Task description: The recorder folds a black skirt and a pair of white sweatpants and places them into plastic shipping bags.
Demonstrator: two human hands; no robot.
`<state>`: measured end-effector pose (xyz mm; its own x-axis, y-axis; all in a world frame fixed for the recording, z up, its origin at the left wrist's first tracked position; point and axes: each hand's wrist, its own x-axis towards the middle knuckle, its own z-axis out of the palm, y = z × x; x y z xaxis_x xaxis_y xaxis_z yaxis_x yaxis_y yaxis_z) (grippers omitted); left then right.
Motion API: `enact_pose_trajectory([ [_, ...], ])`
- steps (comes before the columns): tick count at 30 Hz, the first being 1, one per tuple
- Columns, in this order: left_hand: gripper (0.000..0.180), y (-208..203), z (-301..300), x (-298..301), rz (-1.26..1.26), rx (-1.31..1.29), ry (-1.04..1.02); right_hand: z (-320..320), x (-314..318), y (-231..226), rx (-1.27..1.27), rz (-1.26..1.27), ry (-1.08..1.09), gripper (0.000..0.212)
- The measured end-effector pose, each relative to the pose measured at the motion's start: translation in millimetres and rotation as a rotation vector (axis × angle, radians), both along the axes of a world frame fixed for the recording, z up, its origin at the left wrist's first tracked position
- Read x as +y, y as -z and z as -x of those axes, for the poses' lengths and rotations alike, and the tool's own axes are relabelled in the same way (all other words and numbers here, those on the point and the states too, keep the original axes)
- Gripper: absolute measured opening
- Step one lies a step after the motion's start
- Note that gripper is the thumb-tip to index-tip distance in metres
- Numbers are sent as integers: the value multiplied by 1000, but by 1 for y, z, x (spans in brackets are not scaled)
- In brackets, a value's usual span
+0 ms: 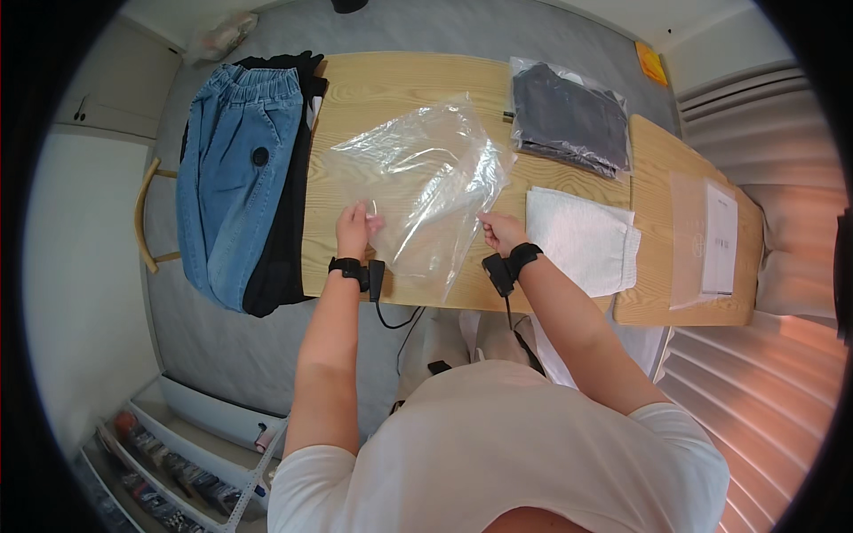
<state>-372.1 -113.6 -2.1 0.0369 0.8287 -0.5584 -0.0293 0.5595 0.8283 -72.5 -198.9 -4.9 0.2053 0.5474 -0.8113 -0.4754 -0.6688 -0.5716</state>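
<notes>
A clear plastic bag (425, 182) is spread above the middle of the wooden table, crinkled and shiny. My left hand (354, 233) grips its near left edge, some fingers showing through the film. At its near right edge, my right hand (503, 232) pinches the plastic between thumb and fingers. Just right of that hand lies a folded light grey garment (577, 240) with a gathered cuff. Black straps with small devices circle both my wrists.
Blue jeans (240, 169) lie over black clothing (286, 222) at the table's left end. Bagged dark garments (573, 115) are stacked far right. A side table (644, 266) carries a plastic bag with a white sheet (720, 240). Cables hang by the near edge.
</notes>
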Motion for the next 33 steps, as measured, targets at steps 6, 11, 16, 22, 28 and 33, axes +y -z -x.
enact_pose_trajectory([
  [6, 29, -24, 3, 25, -365, -16, -138, 7, -25, -35, -154, -277, -108, 18],
  [11, 34, -24, 36, 30, -301, 145, -99, 21, -59, -30, -203, -171, -178, 19],
  [16, 55, -15, 30, 1, -438, 680, -199, 12, -67, 4, -139, -153, -226, 21],
  [22, 48, -49, -31, -84, -704, 678, 271, -33, -94, -53, -480, -247, -316, 25],
  [28, 45, -68, -130, -152, -635, 378, 675, -188, -154, -76, -1269, -109, -142, 37],
  [33, 49, -41, -217, -169, -596, 265, 664, -251, -181, -30, -793, 125, 203, 67],
])
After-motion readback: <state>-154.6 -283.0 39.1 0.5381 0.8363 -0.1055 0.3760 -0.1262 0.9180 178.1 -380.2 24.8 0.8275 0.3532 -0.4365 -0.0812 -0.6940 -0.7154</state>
